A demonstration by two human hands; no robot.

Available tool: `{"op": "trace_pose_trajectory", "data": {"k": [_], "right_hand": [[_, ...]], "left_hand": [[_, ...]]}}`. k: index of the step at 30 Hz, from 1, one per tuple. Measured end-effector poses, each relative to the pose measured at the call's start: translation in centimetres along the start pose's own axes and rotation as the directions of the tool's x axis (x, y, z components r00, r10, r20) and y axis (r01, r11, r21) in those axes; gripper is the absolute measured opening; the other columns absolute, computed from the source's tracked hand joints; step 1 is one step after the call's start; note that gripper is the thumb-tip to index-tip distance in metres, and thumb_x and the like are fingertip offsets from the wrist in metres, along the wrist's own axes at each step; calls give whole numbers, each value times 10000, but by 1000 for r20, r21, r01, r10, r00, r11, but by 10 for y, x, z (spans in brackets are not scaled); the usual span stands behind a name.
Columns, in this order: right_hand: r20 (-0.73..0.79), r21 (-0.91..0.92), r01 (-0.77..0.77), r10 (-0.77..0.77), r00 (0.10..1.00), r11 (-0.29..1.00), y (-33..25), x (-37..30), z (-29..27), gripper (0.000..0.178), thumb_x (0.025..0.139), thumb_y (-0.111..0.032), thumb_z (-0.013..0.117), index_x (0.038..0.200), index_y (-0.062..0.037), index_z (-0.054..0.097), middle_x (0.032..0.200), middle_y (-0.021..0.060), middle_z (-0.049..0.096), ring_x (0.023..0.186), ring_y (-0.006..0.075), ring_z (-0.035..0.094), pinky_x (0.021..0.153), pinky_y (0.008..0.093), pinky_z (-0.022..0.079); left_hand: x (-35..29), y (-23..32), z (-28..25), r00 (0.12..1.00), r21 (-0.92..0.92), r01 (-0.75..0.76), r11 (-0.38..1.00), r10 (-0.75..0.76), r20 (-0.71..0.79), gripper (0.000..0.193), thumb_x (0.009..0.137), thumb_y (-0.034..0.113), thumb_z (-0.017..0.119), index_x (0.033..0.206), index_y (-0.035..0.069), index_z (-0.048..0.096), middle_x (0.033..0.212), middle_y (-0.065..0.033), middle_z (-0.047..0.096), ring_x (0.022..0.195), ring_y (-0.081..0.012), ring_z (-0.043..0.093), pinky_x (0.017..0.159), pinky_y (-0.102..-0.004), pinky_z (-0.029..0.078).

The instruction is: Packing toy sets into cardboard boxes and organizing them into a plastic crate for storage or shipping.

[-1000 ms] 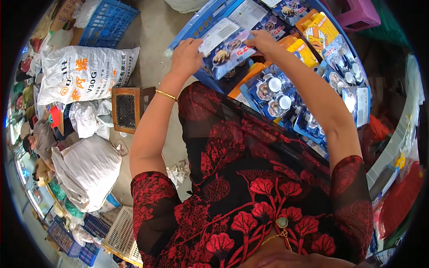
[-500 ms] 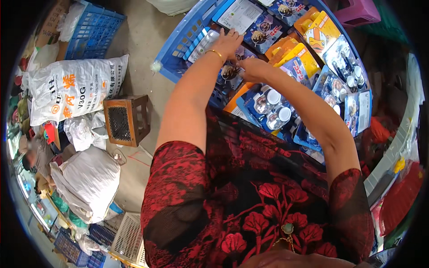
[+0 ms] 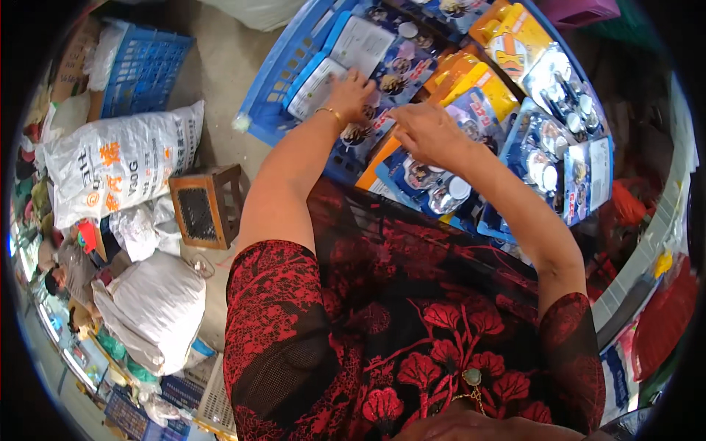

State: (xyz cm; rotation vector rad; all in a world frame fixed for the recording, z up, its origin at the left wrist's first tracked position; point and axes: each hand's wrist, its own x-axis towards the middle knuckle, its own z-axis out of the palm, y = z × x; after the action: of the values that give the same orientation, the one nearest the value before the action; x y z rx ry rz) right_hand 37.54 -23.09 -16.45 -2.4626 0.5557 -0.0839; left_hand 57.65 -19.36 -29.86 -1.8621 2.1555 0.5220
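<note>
My left hand [image 3: 351, 97] lies with fingers spread over a blue-edged blister pack with a pale back [image 3: 318, 90], at the left end of a large blue plastic basket [image 3: 259, 103]. Just to its right is my right hand [image 3: 430, 134], fingers curled down above the packs. Whatever those fingers may pinch is hidden. A dark blue printed pack [image 3: 357, 138] shows below and between the hands. Another pale-backed pack [image 3: 362, 42] lies beyond the left hand. Yellow-orange packs [image 3: 482, 82] and blue packs with clear bubbles [image 3: 448, 189] fill the basket's middle and near side.
Left of the basket stand a small wooden stool [image 3: 206, 206], a printed white sack [image 3: 121, 163] and another blue basket [image 3: 147, 70]. A stuffed pale sack [image 3: 154, 309] sits nearer on the left. A pink plastic stool [image 3: 581, 11] is at the far right.
My hands have moved apart: the left has shifted left and opened flat over the packs, the right has drawn back to the right. The whole view has also shifted slightly.
</note>
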Motion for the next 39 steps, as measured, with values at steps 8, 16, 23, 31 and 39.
{"op": "trace_pose_trajectory", "data": {"k": [8, 16, 23, 31, 39], "right_hand": [[-234, 37, -98, 104, 967, 995, -7, -68, -71, 275, 818, -119, 588, 1081, -36, 580, 1024, 143, 627, 983, 324, 576, 866, 425, 422], [-331, 32, -99, 104, 938, 995, 39, -2, -79, 210, 839, -109, 526, 1007, -30, 625, 963, 167, 634, 893, 340, 604, 781, 405, 484], [82, -197, -486, 509, 857, 851, 134, 145, -6, 312, 740, -134, 570, 1014, -6, 648, 1024, 216, 633, 969, 371, 614, 824, 432, 503], [83, -135, -581, 594, 800, 802, 154, 175, 40, 269, 775, -129, 532, 972, -12, 672, 1030, 245, 630, 992, 376, 613, 849, 439, 492], [-73, -165, -571, 567, 820, 804, 195, 185, 13, 263, 768, -142, 564, 968, 3, 653, 1007, 235, 638, 938, 381, 628, 812, 432, 509]], "left_hand": [[31, 8, -21, 985, -300, 163, 940, -170, 0, 866, 700, 560, 691, 1362, 109, 363, 1364, -123, 393, 1319, -341, 280, 1033, -608, 220], [50, 17, -25, 928, -253, 172, 952, -243, -284, 683, 754, 339, 712, 1289, 82, 375, 1243, -131, 449, 1173, -346, 429, 931, -554, 353], [32, 26, 7, 893, -316, 214, 924, -316, -320, 686, 737, 372, 714, 1269, 66, 409, 1257, -183, 431, 1142, -334, 464, 943, -566, 315], [21, 12, 7, 872, -257, 96, 962, -206, -443, 442, 768, 406, 674, 964, 41, 520, 957, -139, 523, 980, -314, 516, 971, -552, 276], [46, 4, 15, 906, -173, 25, 985, -95, -412, 386, 817, 409, 603, 724, 38, 657, 837, -133, 592, 965, -314, 532, 980, -542, 306]]}}
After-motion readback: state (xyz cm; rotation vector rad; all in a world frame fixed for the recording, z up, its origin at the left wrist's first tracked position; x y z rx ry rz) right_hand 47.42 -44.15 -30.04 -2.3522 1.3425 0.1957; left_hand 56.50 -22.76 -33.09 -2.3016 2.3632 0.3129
